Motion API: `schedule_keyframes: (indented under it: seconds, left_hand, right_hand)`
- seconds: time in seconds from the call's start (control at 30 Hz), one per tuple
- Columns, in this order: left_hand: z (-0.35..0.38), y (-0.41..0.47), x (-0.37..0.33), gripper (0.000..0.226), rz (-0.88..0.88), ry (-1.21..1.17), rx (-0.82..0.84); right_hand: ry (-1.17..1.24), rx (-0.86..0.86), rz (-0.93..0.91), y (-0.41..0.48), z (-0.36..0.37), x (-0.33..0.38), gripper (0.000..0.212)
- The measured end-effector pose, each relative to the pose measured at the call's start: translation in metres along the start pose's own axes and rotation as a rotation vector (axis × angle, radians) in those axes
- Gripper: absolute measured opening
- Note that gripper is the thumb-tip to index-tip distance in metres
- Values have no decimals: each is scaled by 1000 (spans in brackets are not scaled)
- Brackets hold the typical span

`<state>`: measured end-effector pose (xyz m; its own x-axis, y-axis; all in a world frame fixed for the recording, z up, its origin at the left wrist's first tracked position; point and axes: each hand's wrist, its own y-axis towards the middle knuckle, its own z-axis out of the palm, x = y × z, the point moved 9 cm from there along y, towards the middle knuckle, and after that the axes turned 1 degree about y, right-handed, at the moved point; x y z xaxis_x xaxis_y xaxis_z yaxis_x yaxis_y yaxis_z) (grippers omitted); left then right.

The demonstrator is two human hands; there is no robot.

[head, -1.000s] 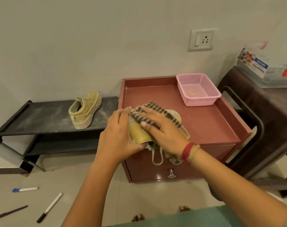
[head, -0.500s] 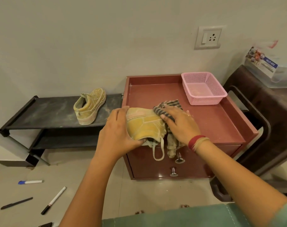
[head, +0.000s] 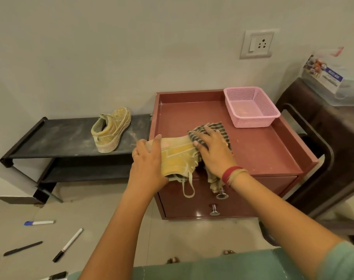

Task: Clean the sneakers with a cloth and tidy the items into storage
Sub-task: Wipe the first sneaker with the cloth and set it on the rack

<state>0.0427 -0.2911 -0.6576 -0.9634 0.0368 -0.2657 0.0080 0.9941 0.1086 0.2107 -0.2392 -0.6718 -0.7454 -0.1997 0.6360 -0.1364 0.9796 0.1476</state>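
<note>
Your R hand [head: 214,152] and the cloth [head: 210,128] have slid off the middle of the sneaker [head: 178,156] to its right end since 1 s ago, so most of the yellow upper now shows. L hand [head: 149,160] hasn't shifted.

R hand: fingers straight and spread, flat on the striped cloth, pressing it onto the sneaker; not curled round anything. One end of the cloth hangs over the bench [head: 263,150] front, down to the upper drawer knob [head: 221,194].

L hand: grasping the sneaker's left end, thumb on top, fingers wrapped round the near side.

Sneaker sits at the bench's front-left corner, w/ a lace loop [head: 188,189] dangling over the drawer front. 2nd sneaker [head: 111,130] stands apart on the top shelf of the black rack [head: 60,138], left of the bench, toe toward the wall.

Pink basket [head: 251,107] is at the bench's back-right corner, well clear of the cloth. Pens [head: 68,244] lie scattered on the floor [head: 111,209], bottom left.
</note>
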Motion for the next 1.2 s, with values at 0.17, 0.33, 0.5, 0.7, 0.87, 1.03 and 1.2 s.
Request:
schedule_keyframes:
  seconds: [0.17,0.33,0.5,0.7,0.87,1.03,1.2]
  left_hand:
    - [4,0,0,108,13,-68,31]
    - [-1,0,-2,106,54,-96,-13]
    - [-11,-1,-9,97,103,-31,-102]
    - [-30,-7,-10,94,122,49,-220]
    - [-27,-5,-9,93,76,47,-195]
    - [-19,-4,-8,96,63,60,-147]
    - [-16,-5,-10,82,108,112,-149]
  right_hand:
    - [-92,97,-208,-19,21,41,41]
    - [-236,-27,-58,-3,-1,5,41]
    - [-126,55,-169,-21,22,35,40]
    - [-130,-72,88,6,-8,-18,42]
    - [46,109,-211,-21,28,37,40]
    - [-17,-38,41,0,8,2,40]
    - [-115,76,-132,-11,26,24,39]
